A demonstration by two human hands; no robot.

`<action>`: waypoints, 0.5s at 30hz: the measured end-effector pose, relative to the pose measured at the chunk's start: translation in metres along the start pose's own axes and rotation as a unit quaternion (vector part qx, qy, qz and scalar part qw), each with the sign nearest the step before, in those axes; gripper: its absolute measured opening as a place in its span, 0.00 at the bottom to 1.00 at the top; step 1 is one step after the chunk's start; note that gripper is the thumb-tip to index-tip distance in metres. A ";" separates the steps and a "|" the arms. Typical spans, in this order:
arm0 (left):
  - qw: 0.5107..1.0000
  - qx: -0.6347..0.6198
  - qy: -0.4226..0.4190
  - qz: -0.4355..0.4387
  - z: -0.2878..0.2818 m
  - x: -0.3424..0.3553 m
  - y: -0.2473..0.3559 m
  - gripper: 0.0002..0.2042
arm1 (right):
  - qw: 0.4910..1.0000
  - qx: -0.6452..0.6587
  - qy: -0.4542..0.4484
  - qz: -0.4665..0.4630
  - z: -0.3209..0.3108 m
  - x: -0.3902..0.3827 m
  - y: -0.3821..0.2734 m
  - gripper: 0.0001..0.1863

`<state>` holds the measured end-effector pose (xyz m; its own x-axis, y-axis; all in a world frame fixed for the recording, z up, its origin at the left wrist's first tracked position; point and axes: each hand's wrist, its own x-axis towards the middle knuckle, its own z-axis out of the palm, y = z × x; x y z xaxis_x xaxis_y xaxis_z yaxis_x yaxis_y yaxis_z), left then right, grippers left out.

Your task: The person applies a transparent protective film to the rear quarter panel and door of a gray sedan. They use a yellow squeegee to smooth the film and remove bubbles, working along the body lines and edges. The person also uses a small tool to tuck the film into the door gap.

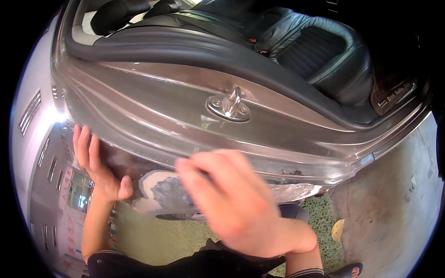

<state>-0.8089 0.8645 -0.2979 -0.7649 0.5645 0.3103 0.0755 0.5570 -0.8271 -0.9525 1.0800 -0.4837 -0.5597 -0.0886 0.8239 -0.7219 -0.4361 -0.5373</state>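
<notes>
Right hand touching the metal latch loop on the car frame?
Apart. The head view shows a strip of bare brown metal frame between the right hand and the latch loop.

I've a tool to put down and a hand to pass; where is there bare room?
The grey floor bordered by the car body, speckled green strip and yellow disc looks bare. A hand could probably pass over the body either side of the metal striker. It's crowded where the left hand and right hand are near the patched area.

Left grip outstretched; right grip curled, blurred.
</notes>
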 end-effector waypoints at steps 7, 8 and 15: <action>0.989 -0.109 0.001 0.097 0.014 0.065 0.090 0.26 | 0.999 -0.008 -0.038 0.009 -0.038 -0.032 0.026 0.24; 0.991 -0.101 -0.004 0.088 0.013 0.065 0.094 0.25 | 0.999 -0.005 -0.039 0.017 -0.046 -0.042 0.036 0.24; 0.995 -0.077 -0.059 0.017 0.012 0.072 0.134 0.23 | 0.997 0.001 -0.052 0.053 -0.096 -0.077 0.072 0.15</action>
<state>-0.8613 0.9723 -0.3921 -0.8297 0.5138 0.2185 0.1925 0.6305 -0.7519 -1.0002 1.1414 -0.6035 -0.5879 -0.2264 0.7766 -0.6601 -0.4206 -0.6224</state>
